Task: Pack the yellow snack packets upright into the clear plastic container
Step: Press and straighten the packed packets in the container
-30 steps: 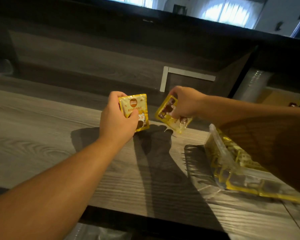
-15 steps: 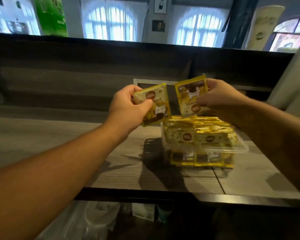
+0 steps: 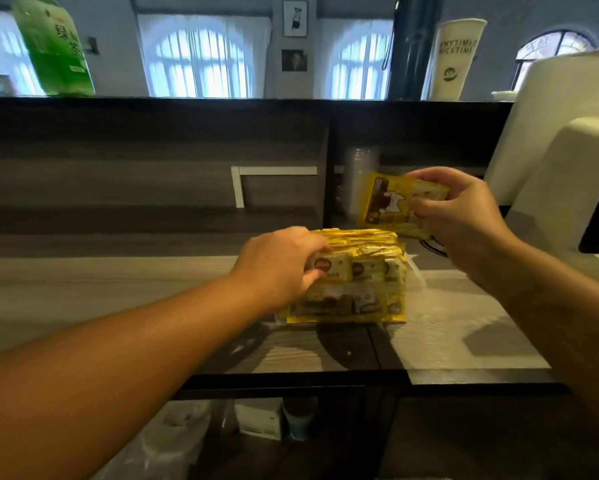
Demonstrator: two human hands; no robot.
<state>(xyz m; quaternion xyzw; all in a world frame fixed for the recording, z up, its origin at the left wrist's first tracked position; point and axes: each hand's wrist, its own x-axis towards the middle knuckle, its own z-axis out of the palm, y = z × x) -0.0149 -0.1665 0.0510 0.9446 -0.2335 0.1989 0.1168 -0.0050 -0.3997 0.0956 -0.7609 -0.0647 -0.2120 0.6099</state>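
A clear plastic container (image 3: pixel 400 292) stands on the wooden counter, packed with several yellow snack packets (image 3: pixel 370 268) standing upright. My left hand (image 3: pixel 277 268) is at the container's left end, its fingers curled round a packet (image 3: pixel 329 266) at the top of the row. My right hand (image 3: pixel 460 209) holds another yellow packet (image 3: pixel 388 202) in the air above and behind the container's right side, pinched between thumb and fingers. The container's far wall is hidden by the packets.
The wooden counter (image 3: pixel 118 289) stretches left; its front edge runs just below the container. A white machine (image 3: pixel 554 143) stands at the right. A stack of clear cups (image 3: pixel 360 178) sits in a cubby behind. Boxes and a cup lie under the counter.
My left hand has come down from the air with its packet to the container's left end. My right hand has swung right with its packet, now turned sideways.
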